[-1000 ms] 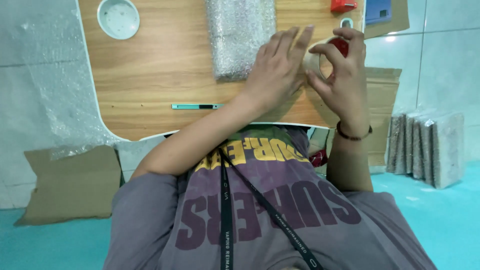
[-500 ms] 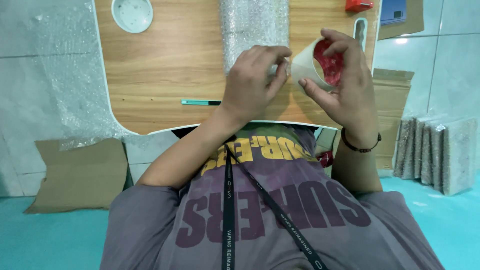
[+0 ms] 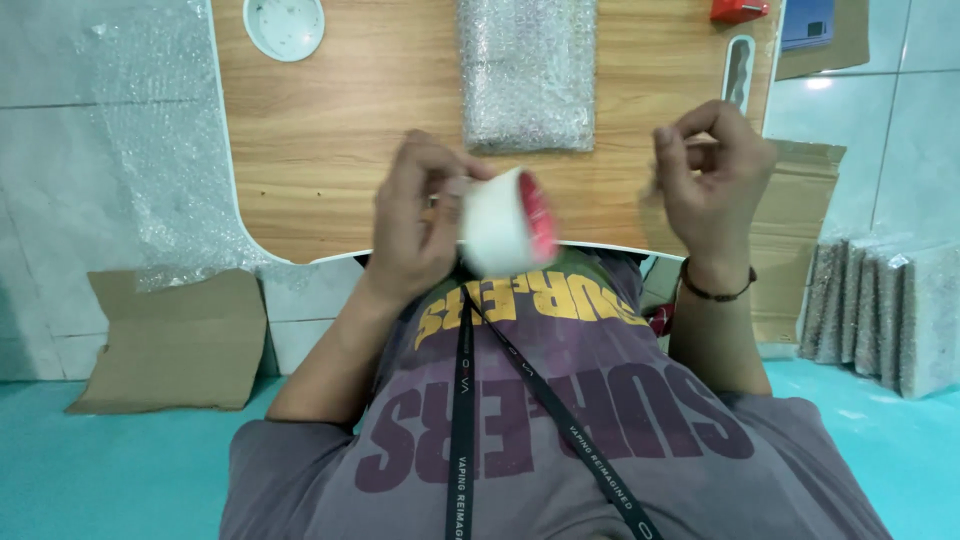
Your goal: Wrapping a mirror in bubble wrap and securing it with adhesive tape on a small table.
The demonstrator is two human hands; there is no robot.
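My left hand (image 3: 415, 225) grips a roll of pale tape with a red core (image 3: 505, 225) and holds it just above my chest, at the near edge of the wooden table (image 3: 330, 150). My right hand (image 3: 710, 175) is apart from the roll, raised to its right with thumb and fingers pinched together. A faint blur shows at its fingertips; I cannot tell whether a clear strip runs back to the roll. A bubble-wrapped parcel (image 3: 527, 75) lies on the table beyond both hands.
On the table's far side are a white round dish (image 3: 285, 25), a red object (image 3: 738, 10) and an oblong slot (image 3: 738, 70). Cardboard (image 3: 170, 340) and loose bubble wrap (image 3: 150, 150) lie left; wrapped packages (image 3: 880, 310) lean at the right.
Both hands were together on the tape roll over the table. My right hand has pulled away to the right, and my left hand has brought the roll nearer to my chest.
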